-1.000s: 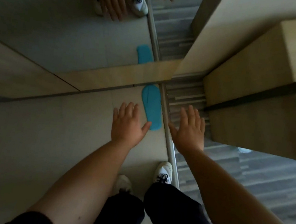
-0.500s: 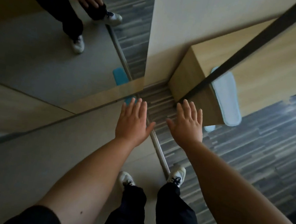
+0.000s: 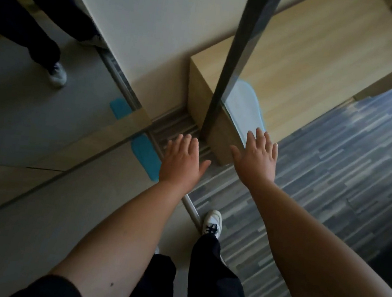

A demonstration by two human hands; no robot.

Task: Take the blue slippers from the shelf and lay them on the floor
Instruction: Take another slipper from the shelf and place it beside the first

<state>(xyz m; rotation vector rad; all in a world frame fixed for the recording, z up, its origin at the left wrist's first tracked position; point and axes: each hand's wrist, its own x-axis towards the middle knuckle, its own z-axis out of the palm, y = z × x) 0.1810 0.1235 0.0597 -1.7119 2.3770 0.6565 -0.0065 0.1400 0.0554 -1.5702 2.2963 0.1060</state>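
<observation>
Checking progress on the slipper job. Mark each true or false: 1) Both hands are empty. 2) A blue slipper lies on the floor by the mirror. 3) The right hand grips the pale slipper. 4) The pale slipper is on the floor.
1) True: the left hand and right hand are open with fingers spread.
2) True: the blue slipper lies flat at the mirror's base.
3) False: the right hand is open at the pale slipper, not gripping it.
4) False: it rests on the wooden shelf.
</observation>
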